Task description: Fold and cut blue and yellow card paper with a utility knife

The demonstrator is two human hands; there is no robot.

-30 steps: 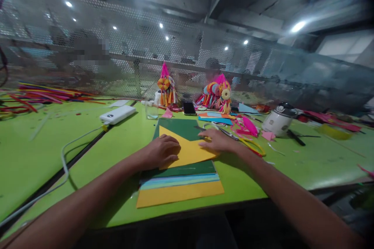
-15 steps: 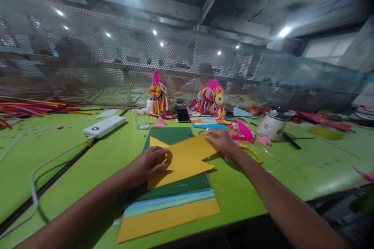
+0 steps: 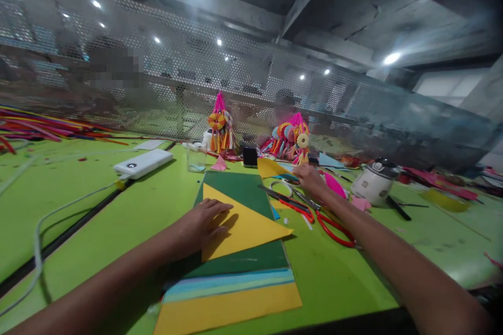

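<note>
My left hand lies with fingers spread on a yellow paper triangle. Beneath that triangle is a dark green board or sheet. Farther back, my right hand pinches another piece of yellow paper by its right end. Two pairs of scissors with red handles lie just in front of the right hand, one pair overlapping the green sheet's edge, the other pair partly under my forearm. Blue sheets and a yellow sheet stick out from under the green one.
A white power bank with a cable lies at left, near a clear cup. Behind stand a phone and colourful tasselled ornaments. A white lidded pot is at right. Perforated metal panels close off the back.
My right hand has lifted the upper yellow piece off the triangle and carried it back, uncovering the scissors. My left hand stays on the triangle. The view has shifted slightly.
</note>
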